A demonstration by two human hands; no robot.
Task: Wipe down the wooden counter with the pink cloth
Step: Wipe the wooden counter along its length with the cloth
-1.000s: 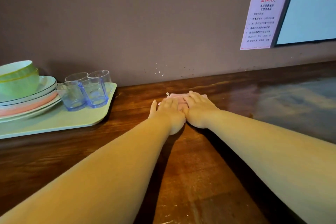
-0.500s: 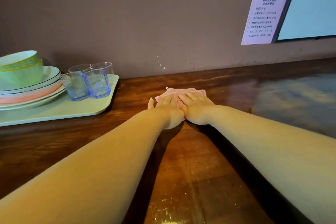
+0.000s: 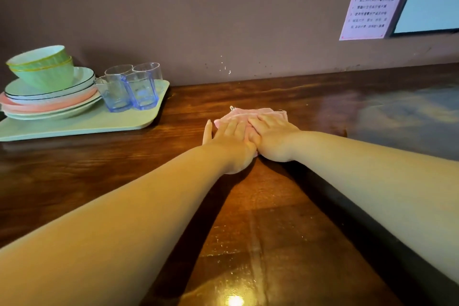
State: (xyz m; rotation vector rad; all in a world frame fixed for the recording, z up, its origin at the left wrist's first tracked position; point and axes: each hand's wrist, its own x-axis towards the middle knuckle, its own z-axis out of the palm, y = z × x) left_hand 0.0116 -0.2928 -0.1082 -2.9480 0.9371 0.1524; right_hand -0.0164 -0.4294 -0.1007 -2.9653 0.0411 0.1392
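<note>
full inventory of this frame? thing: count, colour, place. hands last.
pink cloth: 1, pink, flat on the counter near the wall, under both hands
wooden counter: 1, dark brown, glossy, fills the lower frame
tray: 1, pale green, on the counter at left
plates: one stack, white, green and pink, on the tray; count unclear
bowls: 2 nested, green, on the plates
glasses: 4, clear blue-tinted, on the tray right of the plates
notice: 1, pink-white, on the wall upper right
left hand: flat, presses the cloth
right hand: flat, presses the cloth
</note>
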